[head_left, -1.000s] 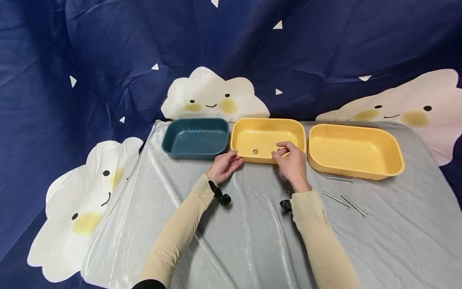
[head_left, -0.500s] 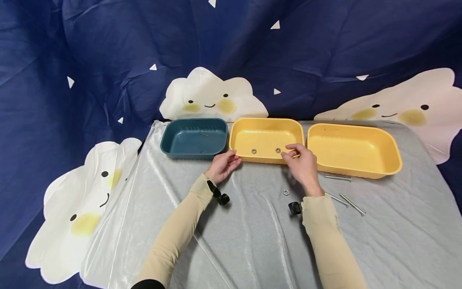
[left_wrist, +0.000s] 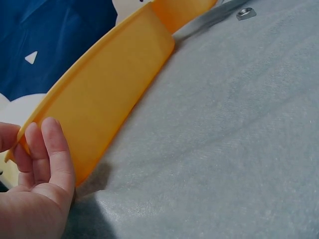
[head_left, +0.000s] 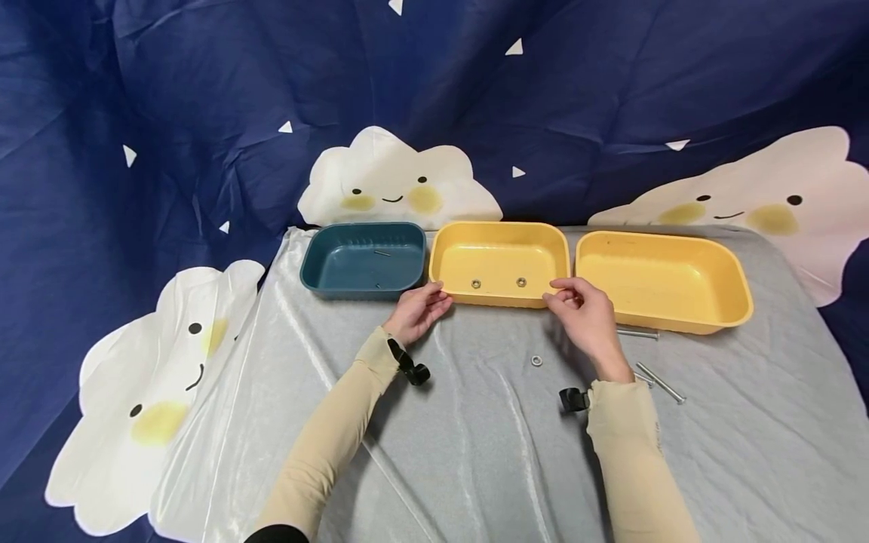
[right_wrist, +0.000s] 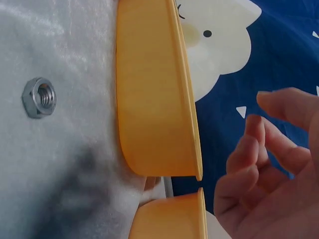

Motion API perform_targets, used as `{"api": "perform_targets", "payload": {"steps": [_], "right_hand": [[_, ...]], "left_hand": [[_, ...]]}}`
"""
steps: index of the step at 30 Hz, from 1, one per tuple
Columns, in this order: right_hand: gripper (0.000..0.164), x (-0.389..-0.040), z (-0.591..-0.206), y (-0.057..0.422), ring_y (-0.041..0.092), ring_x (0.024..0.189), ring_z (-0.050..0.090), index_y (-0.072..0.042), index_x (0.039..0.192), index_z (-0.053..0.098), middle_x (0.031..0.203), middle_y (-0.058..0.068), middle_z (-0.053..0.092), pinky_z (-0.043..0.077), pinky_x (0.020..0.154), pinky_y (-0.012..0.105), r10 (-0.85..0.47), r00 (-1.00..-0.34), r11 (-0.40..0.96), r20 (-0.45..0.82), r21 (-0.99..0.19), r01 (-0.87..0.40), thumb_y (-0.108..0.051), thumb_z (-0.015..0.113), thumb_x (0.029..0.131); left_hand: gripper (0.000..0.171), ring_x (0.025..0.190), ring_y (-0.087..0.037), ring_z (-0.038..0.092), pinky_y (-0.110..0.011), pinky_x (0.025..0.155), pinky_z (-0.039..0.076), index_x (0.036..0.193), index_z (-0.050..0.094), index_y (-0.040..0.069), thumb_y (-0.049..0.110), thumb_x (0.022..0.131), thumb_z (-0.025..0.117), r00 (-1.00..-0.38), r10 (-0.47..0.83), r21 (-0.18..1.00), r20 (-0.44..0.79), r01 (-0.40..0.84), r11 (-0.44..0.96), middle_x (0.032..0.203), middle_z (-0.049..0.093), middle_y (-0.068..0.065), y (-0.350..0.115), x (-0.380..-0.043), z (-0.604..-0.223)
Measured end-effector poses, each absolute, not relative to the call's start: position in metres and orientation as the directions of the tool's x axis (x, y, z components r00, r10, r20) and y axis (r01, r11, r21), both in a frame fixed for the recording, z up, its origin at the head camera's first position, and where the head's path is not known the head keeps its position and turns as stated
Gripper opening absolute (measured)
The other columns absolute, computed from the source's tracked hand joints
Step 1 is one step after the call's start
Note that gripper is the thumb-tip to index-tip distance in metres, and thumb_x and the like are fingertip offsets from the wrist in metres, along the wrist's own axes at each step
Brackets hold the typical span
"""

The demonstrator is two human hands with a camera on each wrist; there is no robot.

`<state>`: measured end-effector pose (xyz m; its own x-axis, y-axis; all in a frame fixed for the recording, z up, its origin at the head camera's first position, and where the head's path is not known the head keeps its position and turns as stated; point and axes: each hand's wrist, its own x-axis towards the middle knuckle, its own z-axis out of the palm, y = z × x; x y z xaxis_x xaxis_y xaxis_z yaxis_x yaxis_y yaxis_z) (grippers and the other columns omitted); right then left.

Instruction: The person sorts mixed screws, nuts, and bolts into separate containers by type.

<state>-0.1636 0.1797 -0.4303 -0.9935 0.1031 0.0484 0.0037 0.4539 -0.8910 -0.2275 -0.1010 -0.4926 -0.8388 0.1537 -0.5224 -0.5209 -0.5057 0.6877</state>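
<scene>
My left hand (head_left: 417,313) pinches the front left rim of the middle yellow box (head_left: 498,301), its thumb and fingers on either side of the edge in the left wrist view. Two hex nuts lie inside that box, a left nut (head_left: 476,284) and a right nut (head_left: 521,282). Near the box's front right corner hovers my right hand (head_left: 587,320). Its fingers are loosely bent, and the right wrist view shows a gap between thumb and forefinger with nothing held. Another hex nut (right_wrist: 39,98) lies on the grey cloth in front of the box.
On the left stands a dark blue box (head_left: 363,292) with a small screw (head_left: 382,253) and a tiny piece in it. A larger yellow box (head_left: 679,323) is at the right. Several long bolts (head_left: 661,383) lie before it, partly behind my right arm.
My right hand has moved right, away from the right nut in the middle box, leaving that nut in plain sight. The left hand stays on the rim.
</scene>
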Motion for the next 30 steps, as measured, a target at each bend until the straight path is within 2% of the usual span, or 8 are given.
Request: {"api": "perform_targets", "payload": {"steps": [6,9,13,17,20,24,30], "right_hand": [[0.029,-0.157,-0.434,0.186,-0.002,0.070,0.050,-0.003,0.109,0.066,0.083,-0.005,0.058,0.042,0.062,0.011,0.058,-0.998,0.432,0.033,-0.902,-0.004,-0.024,0.070,0.089],[0.031,-0.153,-0.437,0.189,0.000,0.072,0.051,-0.003,0.111,0.065,0.086,-0.002,0.060,0.042,0.063,0.012,0.021,-1.000,0.466,0.016,-0.885,-0.004,-0.025,0.068,0.090],[0.032,-0.149,-0.444,0.194,0.004,0.075,0.053,-0.002,0.115,0.064,0.095,0.006,0.062,0.044,0.064,0.016,-0.060,-0.998,0.518,-0.011,-0.855,-0.022,-0.024,0.065,0.092],[0.032,-0.145,-0.451,0.197,0.016,0.072,0.058,-0.001,0.118,0.062,0.101,0.014,0.062,0.048,0.057,0.024,-0.158,-0.985,0.510,-0.067,-0.860,-0.024,-0.020,0.065,0.092],[0.033,-0.142,-0.456,0.198,0.019,0.074,0.056,-0.001,0.118,0.061,0.105,0.016,0.063,0.047,0.060,0.025,-0.229,-0.968,0.521,-0.101,-0.853,-0.034,-0.019,0.067,0.091],[0.032,-0.137,-0.461,0.200,0.013,0.080,0.050,-0.001,0.115,0.064,0.106,0.018,0.063,0.041,0.069,0.021,-0.291,-0.952,0.537,-0.093,-0.840,-0.082,-0.015,0.070,0.087],[0.028,-0.134,-0.468,0.202,0.014,0.078,0.046,-0.003,0.109,0.067,0.102,0.016,0.059,0.038,0.068,0.022,-0.323,-0.943,0.555,-0.083,-0.823,-0.117,-0.010,0.073,0.083]], "left_hand": [[0.008,0.069,-0.014,0.067,-0.021,0.070,0.057,0.101,0.055,0.001,0.007,0.096,0.056,-0.831,0.154,0.680,-0.534,-0.531,-0.506,0.073,0.064,-0.004,-0.101,-0.227,-0.492],[0.007,0.069,-0.014,0.067,-0.022,0.070,0.057,0.099,0.055,0.001,0.007,0.096,0.056,-0.832,0.153,0.681,-0.534,-0.530,-0.505,0.073,0.063,-0.004,-0.101,-0.227,-0.492],[0.007,0.069,-0.014,0.067,-0.022,0.071,0.057,0.099,0.056,0.001,0.007,0.096,0.056,-0.835,0.151,0.685,-0.529,-0.526,-0.504,0.073,0.064,-0.004,-0.102,-0.227,-0.492],[0.007,0.070,-0.014,0.067,-0.022,0.071,0.057,0.099,0.056,0.001,0.008,0.096,0.056,-0.838,0.148,0.691,-0.525,-0.521,-0.501,0.073,0.064,-0.004,-0.102,-0.227,-0.492],[0.006,0.070,-0.014,0.067,-0.021,0.071,0.057,0.097,0.056,0.002,0.008,0.096,0.056,-0.838,0.149,0.693,-0.525,-0.522,-0.497,0.073,0.063,-0.004,-0.101,-0.227,-0.492],[0.006,0.070,-0.014,0.067,-0.021,0.070,0.057,0.098,0.056,0.002,0.008,0.096,0.056,-0.835,0.152,0.690,-0.528,-0.527,-0.497,0.073,0.063,-0.004,-0.101,-0.228,-0.493],[0.008,0.070,-0.013,0.066,-0.020,0.069,0.057,0.098,0.055,0.001,0.009,0.096,0.056,-0.830,0.154,0.686,-0.536,-0.535,-0.493,0.072,0.063,-0.004,-0.100,-0.228,-0.493]]}}
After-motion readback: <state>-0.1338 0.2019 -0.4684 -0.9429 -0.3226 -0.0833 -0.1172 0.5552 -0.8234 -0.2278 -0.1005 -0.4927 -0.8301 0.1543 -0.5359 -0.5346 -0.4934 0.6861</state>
